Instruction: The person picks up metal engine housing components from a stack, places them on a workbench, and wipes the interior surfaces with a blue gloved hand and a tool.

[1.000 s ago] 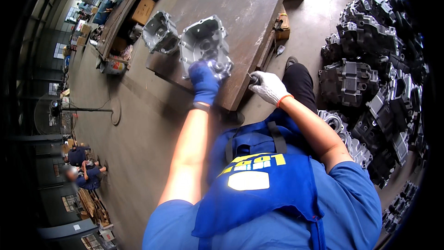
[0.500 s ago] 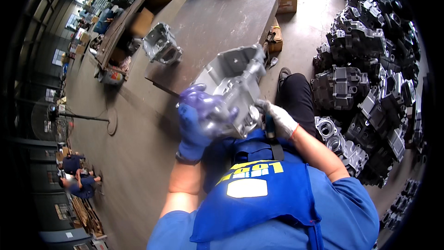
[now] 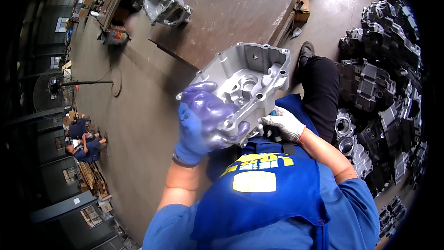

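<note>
A silver cast-metal housing (image 3: pixel 252 81), open like a deep box with bosses and holes along its rim, is held up in front of my apron. My left hand (image 3: pixel 203 113), in a blue and purple coated glove, is wrapped round its near left side. Under the near right edge, my right hand (image 3: pixel 286 124) wears a white knit glove with its fingers curled. Out of it shows part of a tool's teal and dark handle (image 3: pixel 276 132); its working end is hidden behind the hand and the housing.
A brown metal-topped table (image 3: pixel 222 14) stands ahead, with another silver housing (image 3: pixel 166 3) at its left edge. Castings (image 3: pixel 370 83) are heaped on the right. To the left are a pedestal fan (image 3: pixel 53 85) and, farther off, people (image 3: pixel 85 146).
The housing has turned so its open inside faces me more, and both hands moved with it. My view has shifted; the table and far housing sit higher in it.
</note>
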Demonstrator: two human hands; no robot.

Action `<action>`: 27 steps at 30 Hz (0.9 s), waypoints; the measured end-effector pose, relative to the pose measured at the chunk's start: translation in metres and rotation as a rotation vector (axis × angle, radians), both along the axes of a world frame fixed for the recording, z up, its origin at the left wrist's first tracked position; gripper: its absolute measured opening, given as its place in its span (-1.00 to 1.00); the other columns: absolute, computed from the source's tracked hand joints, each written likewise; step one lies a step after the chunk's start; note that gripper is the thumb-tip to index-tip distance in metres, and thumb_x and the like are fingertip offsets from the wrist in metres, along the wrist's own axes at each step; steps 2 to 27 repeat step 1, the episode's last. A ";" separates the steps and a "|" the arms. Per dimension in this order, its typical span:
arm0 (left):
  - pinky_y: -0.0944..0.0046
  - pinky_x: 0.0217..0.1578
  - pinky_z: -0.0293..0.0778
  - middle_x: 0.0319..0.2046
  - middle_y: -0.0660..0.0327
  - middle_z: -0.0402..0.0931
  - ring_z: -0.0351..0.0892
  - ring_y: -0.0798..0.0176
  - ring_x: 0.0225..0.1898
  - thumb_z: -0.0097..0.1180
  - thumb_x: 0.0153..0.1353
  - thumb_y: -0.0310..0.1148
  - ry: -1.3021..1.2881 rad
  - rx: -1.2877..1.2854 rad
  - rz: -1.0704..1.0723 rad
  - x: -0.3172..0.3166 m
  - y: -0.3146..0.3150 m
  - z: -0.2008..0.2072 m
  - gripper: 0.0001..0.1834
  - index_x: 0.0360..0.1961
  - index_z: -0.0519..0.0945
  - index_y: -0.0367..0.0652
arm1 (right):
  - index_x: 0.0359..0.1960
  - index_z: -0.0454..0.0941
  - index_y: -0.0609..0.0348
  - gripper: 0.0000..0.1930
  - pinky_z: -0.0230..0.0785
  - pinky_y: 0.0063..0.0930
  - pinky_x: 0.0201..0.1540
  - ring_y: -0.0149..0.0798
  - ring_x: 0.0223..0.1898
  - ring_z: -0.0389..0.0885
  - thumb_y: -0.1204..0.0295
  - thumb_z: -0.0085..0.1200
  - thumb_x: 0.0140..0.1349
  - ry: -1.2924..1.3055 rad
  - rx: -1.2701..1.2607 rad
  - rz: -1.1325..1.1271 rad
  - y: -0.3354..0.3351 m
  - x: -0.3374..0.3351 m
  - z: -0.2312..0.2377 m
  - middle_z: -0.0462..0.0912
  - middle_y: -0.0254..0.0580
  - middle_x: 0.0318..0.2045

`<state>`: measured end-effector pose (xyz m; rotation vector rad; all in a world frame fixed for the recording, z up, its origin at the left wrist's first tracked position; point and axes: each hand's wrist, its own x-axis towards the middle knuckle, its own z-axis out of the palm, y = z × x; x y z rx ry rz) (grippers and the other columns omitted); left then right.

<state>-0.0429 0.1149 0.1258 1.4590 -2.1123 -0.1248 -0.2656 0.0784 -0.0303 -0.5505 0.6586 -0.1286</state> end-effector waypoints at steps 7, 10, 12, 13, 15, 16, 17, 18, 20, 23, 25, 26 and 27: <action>-0.02 -0.04 0.47 -0.36 0.28 0.54 0.53 0.00 -0.08 0.58 -0.21 -0.14 0.001 0.015 0.011 0.003 -0.005 -0.003 -0.63 -0.37 0.69 0.03 | -0.05 0.52 0.08 -0.76 0.42 -0.63 -0.45 -0.44 -0.49 0.56 0.32 0.18 0.32 0.002 0.006 0.029 -0.005 0.004 -0.011 0.68 -0.23 -0.38; -0.02 -0.04 0.47 -0.36 0.28 0.54 0.53 0.00 -0.08 0.58 -0.21 -0.14 0.001 0.015 0.011 0.003 -0.005 -0.003 -0.63 -0.37 0.69 0.03 | -0.05 0.52 0.08 -0.76 0.42 -0.63 -0.45 -0.44 -0.49 0.56 0.32 0.18 0.32 0.002 0.006 0.029 -0.005 0.004 -0.011 0.68 -0.23 -0.38; -0.02 -0.04 0.47 -0.36 0.28 0.54 0.53 0.00 -0.08 0.58 -0.21 -0.14 0.001 0.015 0.011 0.003 -0.005 -0.003 -0.63 -0.37 0.69 0.03 | -0.05 0.52 0.08 -0.76 0.42 -0.63 -0.45 -0.44 -0.49 0.56 0.32 0.18 0.32 0.002 0.006 0.029 -0.005 0.004 -0.011 0.68 -0.23 -0.38; -0.02 -0.04 0.47 -0.36 0.28 0.54 0.53 0.00 -0.08 0.58 -0.21 -0.14 0.001 0.015 0.011 0.003 -0.005 -0.003 -0.63 -0.37 0.69 0.03 | -0.05 0.52 0.08 -0.76 0.42 -0.63 -0.45 -0.44 -0.49 0.56 0.32 0.18 0.32 0.002 0.006 0.029 -0.005 0.004 -0.011 0.68 -0.23 -0.38; -0.02 -0.04 0.47 -0.36 0.28 0.54 0.53 0.00 -0.08 0.58 -0.21 -0.14 0.001 0.015 0.011 0.003 -0.005 -0.003 -0.63 -0.37 0.69 0.03 | -0.05 0.52 0.08 -0.76 0.42 -0.63 -0.45 -0.44 -0.49 0.56 0.32 0.18 0.32 0.002 0.006 0.029 -0.005 0.004 -0.011 0.68 -0.23 -0.38; -0.02 -0.04 0.47 -0.36 0.28 0.54 0.53 0.00 -0.08 0.58 -0.21 -0.14 0.001 0.015 0.011 0.003 -0.005 -0.003 -0.63 -0.37 0.69 0.03 | -0.05 0.52 0.08 -0.76 0.42 -0.63 -0.45 -0.44 -0.49 0.56 0.32 0.18 0.32 0.002 0.006 0.029 -0.005 0.004 -0.011 0.68 -0.23 -0.38; -0.02 -0.04 0.47 -0.36 0.28 0.54 0.53 0.00 -0.08 0.58 -0.21 -0.14 0.001 0.015 0.011 0.003 -0.005 -0.003 -0.63 -0.37 0.69 0.03 | -0.05 0.52 0.08 -0.76 0.42 -0.63 -0.45 -0.44 -0.49 0.56 0.32 0.18 0.32 0.002 0.006 0.029 -0.005 0.004 -0.011 0.68 -0.23 -0.38; -0.02 -0.04 0.47 -0.36 0.28 0.54 0.53 0.00 -0.08 0.58 -0.21 -0.14 0.001 0.015 0.011 0.003 -0.005 -0.003 -0.63 -0.37 0.69 0.03 | -0.05 0.52 0.08 -0.76 0.42 -0.63 -0.45 -0.44 -0.49 0.56 0.32 0.18 0.32 0.002 0.006 0.029 -0.005 0.004 -0.011 0.68 -0.23 -0.38; -0.02 -0.04 0.47 -0.36 0.28 0.54 0.53 0.00 -0.08 0.58 -0.21 -0.14 0.001 0.015 0.011 0.003 -0.005 -0.003 -0.63 -0.37 0.69 0.03 | -0.05 0.52 0.08 -0.76 0.42 -0.63 -0.45 -0.44 -0.49 0.56 0.32 0.18 0.32 0.002 0.006 0.029 -0.005 0.004 -0.011 0.68 -0.23 -0.38; -0.02 -0.04 0.47 -0.36 0.28 0.54 0.53 0.00 -0.08 0.58 -0.21 -0.14 0.001 0.015 0.011 0.003 -0.005 -0.003 -0.63 -0.37 0.69 0.03 | -0.05 0.52 0.08 -0.76 0.42 -0.63 -0.45 -0.44 -0.49 0.56 0.32 0.18 0.32 0.002 0.006 0.029 -0.005 0.004 -0.011 0.68 -0.23 -0.38; -0.02 -0.04 0.47 -0.36 0.28 0.54 0.53 0.00 -0.08 0.58 -0.21 -0.14 0.001 0.015 0.011 0.003 -0.005 -0.003 -0.63 -0.37 0.69 0.03 | -0.05 0.52 0.08 -0.76 0.42 -0.63 -0.45 -0.44 -0.49 0.56 0.32 0.18 0.32 0.002 0.006 0.029 -0.005 0.004 -0.011 0.68 -0.23 -0.38; -0.02 -0.04 0.47 -0.36 0.28 0.54 0.53 0.00 -0.08 0.58 -0.21 -0.14 0.001 0.015 0.011 0.003 -0.005 -0.003 -0.63 -0.37 0.69 0.03 | -0.05 0.52 0.08 -0.76 0.42 -0.63 -0.45 -0.44 -0.49 0.56 0.32 0.18 0.32 0.002 0.006 0.029 -0.005 0.004 -0.011 0.68 -0.23 -0.38; -0.02 -0.04 0.47 -0.36 0.28 0.54 0.53 0.00 -0.08 0.58 -0.21 -0.14 0.001 0.015 0.011 0.003 -0.005 -0.003 -0.63 -0.37 0.69 0.03 | -0.05 0.52 0.08 -0.76 0.42 -0.63 -0.45 -0.44 -0.49 0.56 0.32 0.18 0.32 0.002 0.006 0.029 -0.005 0.004 -0.011 0.68 -0.23 -0.38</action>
